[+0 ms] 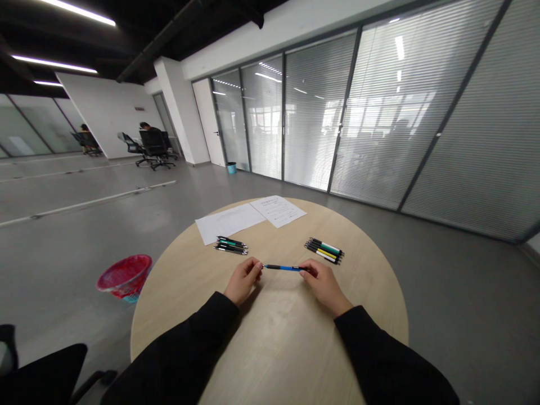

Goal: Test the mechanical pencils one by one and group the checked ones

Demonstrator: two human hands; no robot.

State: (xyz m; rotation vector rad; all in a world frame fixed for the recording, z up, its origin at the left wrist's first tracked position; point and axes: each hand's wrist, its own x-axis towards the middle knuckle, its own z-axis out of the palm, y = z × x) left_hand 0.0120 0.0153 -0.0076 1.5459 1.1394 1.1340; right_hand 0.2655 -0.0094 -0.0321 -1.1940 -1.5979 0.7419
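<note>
Blue and black, one blue pen [283,268], set crosswise in front of you; whether it touches the surface [270,343] cannot be told.
Left hand [244,280], yours: fingertips pinched on the blue pen's point end.
Right hand [325,284], yours: thumb and fingers closed on the blue pen's other end.
Surface: round, pale wood grain, beneath the blue pen and your hands.
Left pen group [231,245]: mostly black, some green showing, laid side by side, beyond the blue pen and to its left.
Right pen group [324,251]: black with green, yellow and white, beyond the blue pen and to its right.
Faintly marked sheet [230,222]: white, farther beyond the blue pen, leftward.
Printed sheet [279,211]: white, straight beyond the blue pen, meeting the other sheet.
Basket [125,274]: red, well left of the blue pen.
</note>
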